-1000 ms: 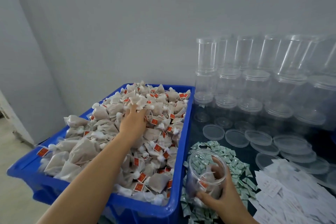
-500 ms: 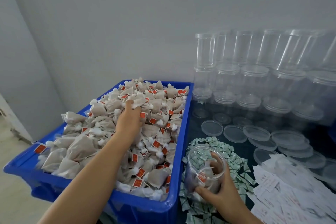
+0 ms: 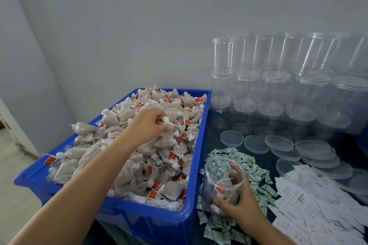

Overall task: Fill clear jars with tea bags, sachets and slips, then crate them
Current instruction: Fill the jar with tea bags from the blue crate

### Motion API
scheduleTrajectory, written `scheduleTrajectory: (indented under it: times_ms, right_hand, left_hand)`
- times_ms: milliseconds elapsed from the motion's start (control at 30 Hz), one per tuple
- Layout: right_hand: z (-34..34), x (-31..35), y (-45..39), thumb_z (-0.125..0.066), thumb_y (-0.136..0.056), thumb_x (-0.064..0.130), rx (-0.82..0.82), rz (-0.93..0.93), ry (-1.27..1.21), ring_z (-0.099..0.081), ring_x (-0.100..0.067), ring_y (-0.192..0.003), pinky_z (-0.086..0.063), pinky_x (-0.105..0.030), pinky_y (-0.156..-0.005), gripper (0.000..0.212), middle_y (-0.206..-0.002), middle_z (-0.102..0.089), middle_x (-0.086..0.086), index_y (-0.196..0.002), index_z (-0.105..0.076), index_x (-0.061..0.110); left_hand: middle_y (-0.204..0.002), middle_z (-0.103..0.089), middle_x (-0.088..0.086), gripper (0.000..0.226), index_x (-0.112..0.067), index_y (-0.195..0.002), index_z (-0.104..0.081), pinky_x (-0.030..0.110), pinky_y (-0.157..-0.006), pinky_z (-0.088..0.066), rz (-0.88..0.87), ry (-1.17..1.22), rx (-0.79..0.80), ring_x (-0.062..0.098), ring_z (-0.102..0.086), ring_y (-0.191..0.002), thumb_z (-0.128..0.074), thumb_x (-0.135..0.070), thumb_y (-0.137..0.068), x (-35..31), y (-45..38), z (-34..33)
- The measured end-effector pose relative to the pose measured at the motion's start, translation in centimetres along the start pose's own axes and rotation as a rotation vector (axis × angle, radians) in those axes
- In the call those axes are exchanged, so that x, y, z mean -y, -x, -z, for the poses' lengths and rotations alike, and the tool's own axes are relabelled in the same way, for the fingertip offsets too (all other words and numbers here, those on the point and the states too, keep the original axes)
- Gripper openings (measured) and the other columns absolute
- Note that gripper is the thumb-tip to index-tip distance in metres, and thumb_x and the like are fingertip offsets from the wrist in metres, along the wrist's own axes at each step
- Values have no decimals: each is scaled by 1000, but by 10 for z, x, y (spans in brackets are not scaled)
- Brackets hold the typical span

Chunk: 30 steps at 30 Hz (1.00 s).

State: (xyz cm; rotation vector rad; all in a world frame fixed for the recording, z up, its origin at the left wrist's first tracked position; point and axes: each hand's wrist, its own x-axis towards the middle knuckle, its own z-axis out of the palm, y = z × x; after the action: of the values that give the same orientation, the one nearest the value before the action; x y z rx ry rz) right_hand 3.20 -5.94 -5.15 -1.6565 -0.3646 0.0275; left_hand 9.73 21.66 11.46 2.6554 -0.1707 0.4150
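Left hand (image 3: 148, 125) clutching tea bags (image 3: 165, 137) (over blue crate (image 3: 151, 219)), right hand (image 3: 240, 203) gripping tilted jar (image 3: 222, 179)

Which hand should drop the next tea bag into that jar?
The left hand: it already grips tea bags in the blue crate, while the right hand holds the jar, tilted toward it.

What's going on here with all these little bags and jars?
A person is packing tea bags into clear jars. The left hand pinches a tea bag out of the heaped blue crate, while the right hand grips an open jar tilted toward the crate, with a few bags already inside. Green sachets, white slips, loose lids and stacked empty jars wait on the table.
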Motion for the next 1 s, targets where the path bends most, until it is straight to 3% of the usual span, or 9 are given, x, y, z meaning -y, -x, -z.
scheduleTrajectory:
  times_ms: [200, 300, 400, 467, 567, 767, 900, 1000]
  right_hand:
    - [1, -2, 1, -87, -50, 53, -18, 6, 32, -55, 15, -110, -51, -8, -80, 96, -129, -43, 23, -122, -29, 77]
    - [1, -3, 0, -88, -50, 51, -29, 4, 24, -56, 14, -111, -51, -9, -80, 94, -128, -45, 24, -118, -30, 80]
    - [0, -5, -1, -87, -52, 50, -27, 11, 21, -54, 16, -112, -47, -4, -81, 96, -129, -46, 21, -125, -30, 73]
    - [0, -6, -1, -88, -53, 48, -19, 11, 13, -55, 14, -112, -47, -5, -82, 98, -132, -46, 17, -129, -28, 67]
    - [1, -6, -1, -90, -57, 39, 1, 6, -15, -60, 6, -111, -52, -12, -83, 96, -132, -47, 16, -125, -31, 72]
    - [-1, -6, -1, -84, -65, 11, 22, 25, -80, -65, 4, -105, -52, -9, -76, 88, -132, -47, 3, -131, -36, 44]
    - [-1, -7, -2, -84, -67, 8, 24, 33, -124, -67, -9, -111, -54, -16, -82, 90, -135, -52, -5, -135, -35, 40]
    - [-1, -8, -3, -84, -67, 13, 14, 33, -135, -66, -11, -113, -54, -17, -84, 89, -132, -59, 1, -135, -37, 46]
  left_hand:
    - [-83, -59, -13, 19, -31, -78, -54, 13, -63, -32, -52, 112, 67, -1, -52, -76, -72, -36, -80, -35, 12, 10]
    - [-95, -59, -15, 18, -30, -80, -53, 10, -61, -34, -80, 155, 76, -1, -55, -77, -69, -38, -84, -49, 14, 14]
    - [-97, -60, -13, 18, -31, -80, -51, 8, -54, -41, -88, 187, 74, -2, -58, -64, -67, -37, -85, -62, 15, 17]
    - [-89, -60, -12, 19, -31, -80, -51, 10, -58, -46, -100, 244, 47, 3, -59, -71, -69, -35, -83, -71, 17, 15]
    - [-86, -61, -10, 20, -30, -82, -51, 19, -67, -53, -126, 325, 64, 8, -61, -78, -72, -32, -82, -83, 23, 3]
    - [-87, -59, -12, 18, -32, -86, -51, 18, -66, -52, -216, 282, 198, 4, -58, -74, -69, -29, -85, -98, 39, -39]
    - [-88, -62, -6, 16, -28, -89, -52, 23, -69, -48, -265, 207, 267, 9, -57, -72, -67, -29, -86, -101, 44, -56]
    - [-90, -63, -6, 16, -26, -92, -53, 29, -77, -53, -293, 185, 303, 12, -61, -81, -68, -28, -86, -102, 42, -58]
